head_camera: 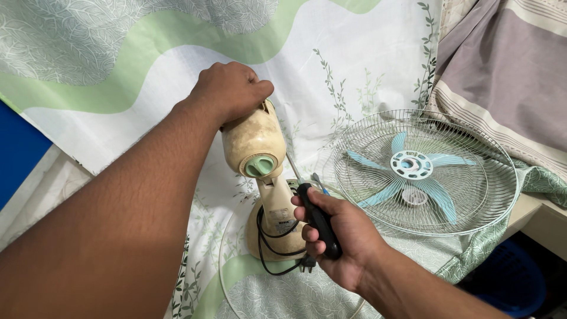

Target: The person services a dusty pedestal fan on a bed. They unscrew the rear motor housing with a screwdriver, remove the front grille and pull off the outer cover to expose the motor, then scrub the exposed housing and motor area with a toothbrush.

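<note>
Fan motor housing [253, 143], cream and yellowed, with a pale green knob [260, 165] at its near end, standing on a short neck above a cream base [277, 227]; the unit rests on a leaf-patterned sheet [354, 53] of white and green, near the centre of the scene. Left hand [229, 90] clenched over the far end of the housing, gripping it from above. Right hand [336, 233] closed around the black handle of a screwdriver [316, 215], whose metal shaft runs up and to the left, its tip close beside the neck; whether tip and neck touch cannot be told. A black power cord [266, 248] loops around the base, its plug lying just beside the right hand. To the right, apart from the base, a round wire grille [366, 189] lies flat on the sheet with the light blue fan blades [437, 198] inside it. Far right: a grey and beige striped cloth [502, 65]. Far left: a blue surface [18, 153].
</note>
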